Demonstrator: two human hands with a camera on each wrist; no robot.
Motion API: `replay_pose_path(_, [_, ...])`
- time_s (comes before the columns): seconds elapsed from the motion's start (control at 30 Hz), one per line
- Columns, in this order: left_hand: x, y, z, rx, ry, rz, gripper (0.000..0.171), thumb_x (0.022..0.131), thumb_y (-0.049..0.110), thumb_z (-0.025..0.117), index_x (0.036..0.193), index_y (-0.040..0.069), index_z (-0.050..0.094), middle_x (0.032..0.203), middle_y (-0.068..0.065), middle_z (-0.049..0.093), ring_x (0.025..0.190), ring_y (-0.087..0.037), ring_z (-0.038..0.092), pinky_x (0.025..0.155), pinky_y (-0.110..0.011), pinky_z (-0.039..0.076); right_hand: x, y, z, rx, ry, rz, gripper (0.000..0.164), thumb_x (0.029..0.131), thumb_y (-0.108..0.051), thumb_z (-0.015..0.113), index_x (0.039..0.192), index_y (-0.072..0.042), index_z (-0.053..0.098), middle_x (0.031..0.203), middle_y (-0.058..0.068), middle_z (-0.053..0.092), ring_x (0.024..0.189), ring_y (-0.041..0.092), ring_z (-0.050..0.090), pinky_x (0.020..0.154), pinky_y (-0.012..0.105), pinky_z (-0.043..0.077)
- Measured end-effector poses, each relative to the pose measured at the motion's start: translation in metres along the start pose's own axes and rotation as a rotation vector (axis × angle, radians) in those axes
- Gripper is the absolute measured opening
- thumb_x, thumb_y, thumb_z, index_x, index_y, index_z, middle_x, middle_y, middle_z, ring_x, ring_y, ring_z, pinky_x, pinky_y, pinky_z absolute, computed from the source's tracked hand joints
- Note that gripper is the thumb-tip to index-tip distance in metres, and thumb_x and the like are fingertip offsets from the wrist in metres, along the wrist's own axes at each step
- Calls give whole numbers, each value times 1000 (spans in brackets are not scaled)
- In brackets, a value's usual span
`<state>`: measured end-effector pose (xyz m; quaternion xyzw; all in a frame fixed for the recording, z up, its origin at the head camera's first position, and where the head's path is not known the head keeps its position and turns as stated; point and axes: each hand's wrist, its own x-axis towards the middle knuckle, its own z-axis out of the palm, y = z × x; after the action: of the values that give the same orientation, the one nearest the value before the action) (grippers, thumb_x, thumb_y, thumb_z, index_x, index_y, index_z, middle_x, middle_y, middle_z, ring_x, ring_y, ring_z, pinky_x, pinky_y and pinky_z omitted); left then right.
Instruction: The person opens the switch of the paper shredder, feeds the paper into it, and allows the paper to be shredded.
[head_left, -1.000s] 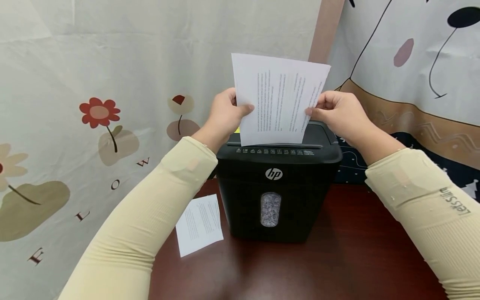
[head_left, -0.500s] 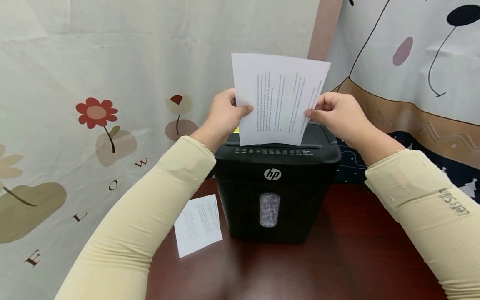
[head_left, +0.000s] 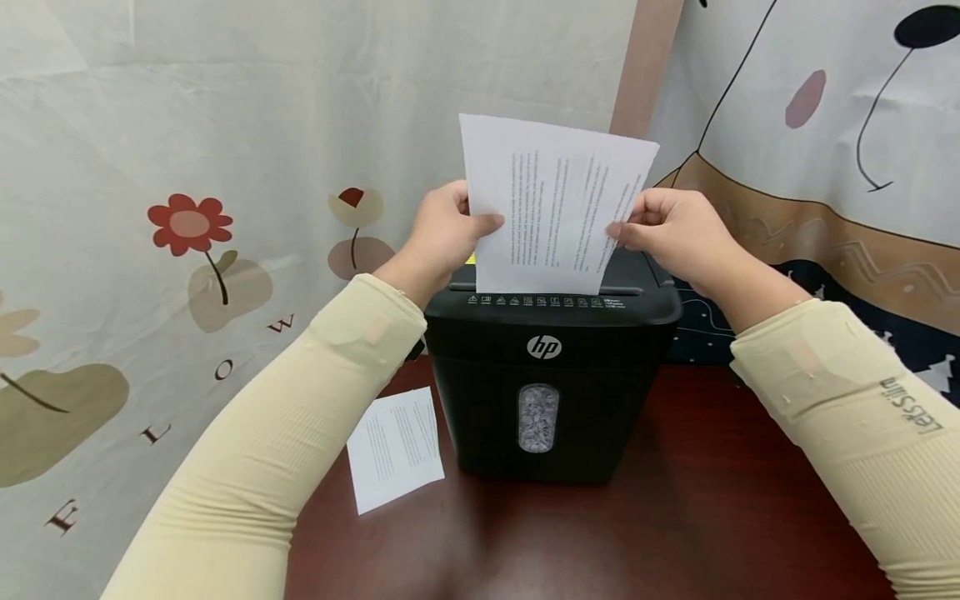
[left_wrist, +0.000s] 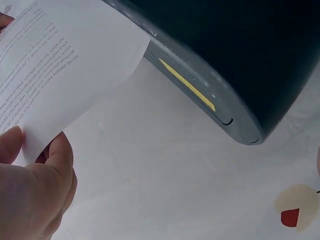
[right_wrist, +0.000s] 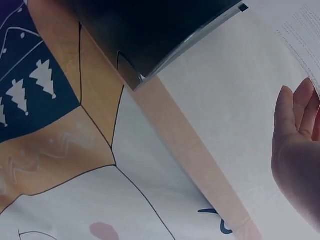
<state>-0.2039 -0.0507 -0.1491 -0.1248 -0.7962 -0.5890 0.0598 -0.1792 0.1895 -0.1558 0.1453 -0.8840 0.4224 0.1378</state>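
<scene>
A printed sheet of paper (head_left: 551,200) stands upright over the top of a black paper shredder (head_left: 480,383), its lower edge at the feed slot. My left hand (head_left: 442,233) pinches the sheet's left edge between thumb and fingers. On the opposite edge, my right hand (head_left: 678,223) pinches it the same way. In the left wrist view the paper (left_wrist: 85,55) runs from the left hand (left_wrist: 40,190) to the shredder top. Only part of the right hand (right_wrist: 300,150) appears in the right wrist view, beside the paper's edge.
Another printed sheet (head_left: 396,450) lies on the dark red table (head_left: 540,542), left of the shredder. Paper shreds show through the shredder's window (head_left: 537,418). A patterned curtain (head_left: 225,125) hangs close behind and to the left.
The held sheet has come down slightly, its top edge lower than before, most clearly at the right corner. Both hands keep their grip and have dropped a little.
</scene>
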Motion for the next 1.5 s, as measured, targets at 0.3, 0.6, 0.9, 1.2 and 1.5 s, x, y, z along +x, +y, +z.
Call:
replay_pose_path(0.3, [6,-7,2,24,-12,-59,26,85,4,58,111,8,55,103,-3,61,95,-14,59,82,-31,46,2,4,4,-43,-16,32,24,84,-27,63,88,-3,61,87,2,67,85,12,54,73,30,40])
replay_pose_path(0.6, [8,-11,4,66,-22,-64,26,86,5,57,111,8,55,106,-4,61,96,-14,59,84,-31,45,4,9,7,-55,-39,48,24,85,-25,61,90,-2,61,98,8,66,88,14,53,72,31,39])
replay_pose_path(0.9, [10,-18,6,116,-48,-66,26,87,5,57,112,10,56,108,-3,60,99,-15,58,85,-32,45,4,15,11,-67,-70,67,24,86,-25,60,95,-3,62,105,12,63,92,20,53,75,35,40])
replay_pose_path(1.2, [11,-23,6,117,-65,-57,27,87,5,56,114,9,54,110,-4,60,100,-16,58,84,-33,45,6,17,14,-77,-68,59,22,86,-24,60,92,-3,62,103,12,64,91,19,54,76,36,41])
replay_pose_path(1.5, [13,-25,6,163,-63,-60,29,87,6,56,116,9,54,113,-4,58,102,-17,56,87,-33,44,9,20,16,-83,-75,65,21,87,-23,59,91,-2,61,107,12,63,95,22,54,81,40,41])
